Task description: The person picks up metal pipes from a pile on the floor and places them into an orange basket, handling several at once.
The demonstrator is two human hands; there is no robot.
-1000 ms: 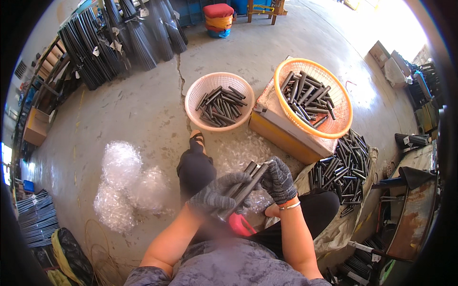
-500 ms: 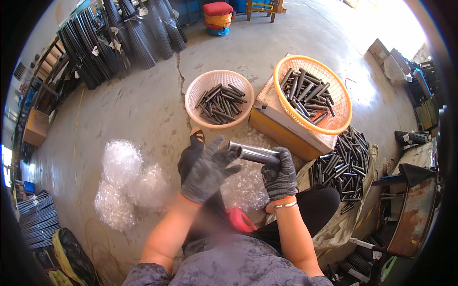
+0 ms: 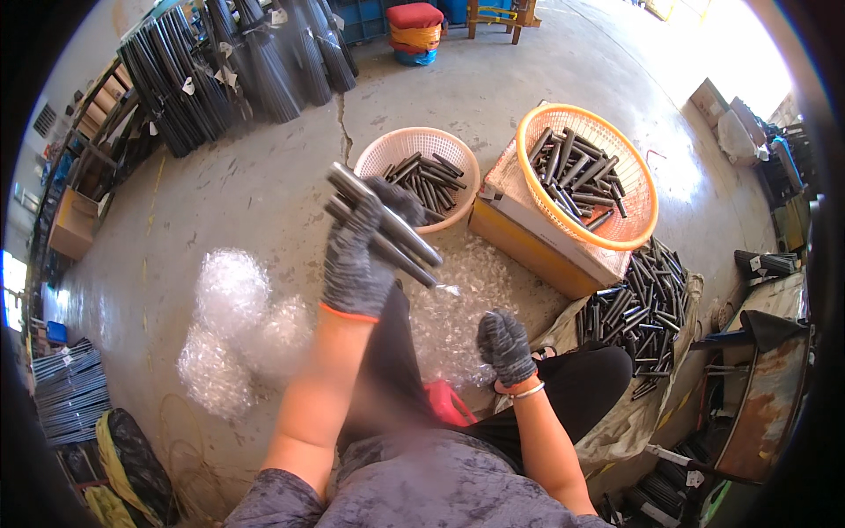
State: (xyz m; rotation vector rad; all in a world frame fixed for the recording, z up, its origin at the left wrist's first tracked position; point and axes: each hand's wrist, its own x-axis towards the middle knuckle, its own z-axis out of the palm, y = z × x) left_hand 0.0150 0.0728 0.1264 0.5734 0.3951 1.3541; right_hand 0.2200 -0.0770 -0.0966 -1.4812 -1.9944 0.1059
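Dark metal tubes point(image 3: 385, 224) gripped in left hand point(image 3: 356, 255) fingers, right hand point(image 3: 505, 345) loosely curled, empty.

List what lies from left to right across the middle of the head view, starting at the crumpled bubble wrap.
Crumpled clear bubble wrap → grey-gloved left hand holding dark metal tubes → pale round plastic basket → orange round plastic basket.

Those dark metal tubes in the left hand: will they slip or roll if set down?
The tubes look round and smooth, so they would probably roll on the concrete floor. They appear rigid and likely heavy for their size. The gloved left hand grips several together; one could slide out.
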